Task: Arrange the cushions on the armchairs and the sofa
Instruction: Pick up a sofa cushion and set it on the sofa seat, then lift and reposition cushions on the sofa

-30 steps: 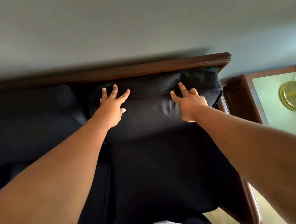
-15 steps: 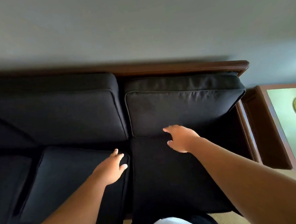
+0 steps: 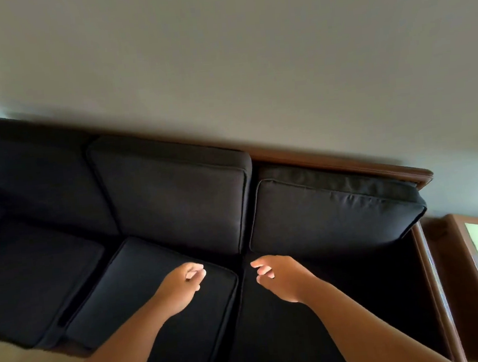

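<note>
The left grip (image 3: 181, 291) hangs over the middle seat cushion (image 3: 130, 281), fingers loosely curled round nothing. Just right of it, the right grip (image 3: 282, 281) (equally slack and empty) hovers, with the sofa's (image 3: 347, 162) right back cushion (image 3: 331, 215) beyond it.

Left hand (image 3: 181, 288): lifted off the right back cushion (image 3: 331, 215), which it pressed with spread fingers a second ago; now above the middle seat cushion (image 3: 138, 295), fingers loosely curled.
Right hand (image 3: 282, 281): likewise drawn back from that cushion; now above the right seat cushion (image 3: 277, 349), close to the left hand.
Right back cushion: free of both hands.
View: swung left and tilted; more of the sofa (image 3: 347, 163) shows.
</note>
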### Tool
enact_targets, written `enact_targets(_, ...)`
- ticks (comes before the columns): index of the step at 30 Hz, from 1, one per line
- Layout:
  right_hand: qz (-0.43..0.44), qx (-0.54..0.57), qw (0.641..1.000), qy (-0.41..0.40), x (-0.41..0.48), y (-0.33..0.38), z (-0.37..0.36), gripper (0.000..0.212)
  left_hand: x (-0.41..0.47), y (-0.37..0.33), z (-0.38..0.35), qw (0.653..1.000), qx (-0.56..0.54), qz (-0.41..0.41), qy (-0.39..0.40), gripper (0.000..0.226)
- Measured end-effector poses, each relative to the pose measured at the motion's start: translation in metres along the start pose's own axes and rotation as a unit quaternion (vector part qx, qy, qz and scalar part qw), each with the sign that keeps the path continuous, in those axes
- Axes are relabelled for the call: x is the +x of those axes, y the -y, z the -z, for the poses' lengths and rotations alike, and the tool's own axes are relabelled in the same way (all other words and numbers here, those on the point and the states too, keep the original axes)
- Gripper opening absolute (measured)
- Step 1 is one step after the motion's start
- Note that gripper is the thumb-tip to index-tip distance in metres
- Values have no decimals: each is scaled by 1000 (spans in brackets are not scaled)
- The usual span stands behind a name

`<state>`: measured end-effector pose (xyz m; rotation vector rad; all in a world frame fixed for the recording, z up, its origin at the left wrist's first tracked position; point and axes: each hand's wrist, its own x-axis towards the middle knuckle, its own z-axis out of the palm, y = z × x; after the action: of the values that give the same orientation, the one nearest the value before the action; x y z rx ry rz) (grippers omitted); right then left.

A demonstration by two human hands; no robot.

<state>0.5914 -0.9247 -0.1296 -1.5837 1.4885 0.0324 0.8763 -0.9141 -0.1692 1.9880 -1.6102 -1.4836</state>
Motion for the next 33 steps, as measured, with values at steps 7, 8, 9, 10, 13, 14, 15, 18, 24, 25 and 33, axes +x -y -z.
enact_targets(7,43,82,992,-82,-70,16,0,38,-65,-16,-15,997,-71,-36,21,21)
enact_targets(8,46,90,990,-98,-84,13,-1,37,-70,-20,-17,997,-68,-42,20,21)
enact_targets(9,46,99,988,-112,-98,10,-4,37,-75,-25,-20,997,-63,-48,21,21)
enact_targets(10,45,109,985,-127,-111,5,-6,37,-79,-32,-24,996,-59,-55,25,20)
enact_targets(13,27,127,977,-171,-159,-14,-17,35,-99,-58,-43,994,-47,-88,50,21)
enact_targets(14,20,127,975,-180,-173,-19,-21,33,-106,-67,-50,992,-47,-101,59,22)
enact_targets(15,13,128,974,-186,-186,-23,-25,33,-112,-75,-56,990,-47,-116,68,22)
enact_targets(18,-4,122,971,-206,-214,-31,-38,34,-135,-91,-73,982,-33,-159,97,24)
enact_targets(24,-14,95,977,-192,-236,-24,-70,36,-171,-66,-85,975,5,-178,134,28)
enact_targets(25,-14,92,978,-186,-236,-22,-74,37,-172,-56,-82,975,17,-173,137,28)
enact_targets(33,-44,84,985,-145,-211,-2,-103,34,-155,26,-24,991,3,-87,103,21)
